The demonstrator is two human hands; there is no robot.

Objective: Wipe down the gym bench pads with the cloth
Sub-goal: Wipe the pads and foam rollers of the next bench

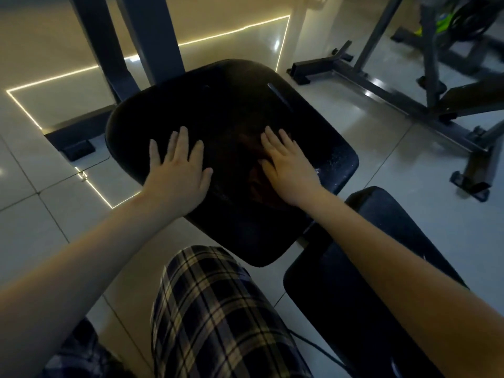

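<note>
While the pale glossy tiled floor (368,170) spreads out on every side of the hands, the broad black padded vinyl seat pad (218,105) lies directly beneath them, its long axis running from the wrists away past the fingertips. The second pad, a long narrow black bench pad (341,296), sits behind and outboard of the right hand, under that forearm. A grey steel rack frame (381,96) stands well beyond the right hand, and dark plaid shorts (218,309) show below, between the forearms.

The left hand (178,170) rests flat on the seat pad, fingers straight and spread, holding nothing. The right hand (289,170) also lies flat with straight fingers, apart from the left. It appears to press on a dark reddish-brown cloth (253,173), which is dim against the pad and hard to outline. What shows of it lies under the right fingers and toward the inner side, between the two hands, nearer the right.

The wiping stroke probably belongs to the right hand, pushed forward along the pad's length while the left steadies.
</note>
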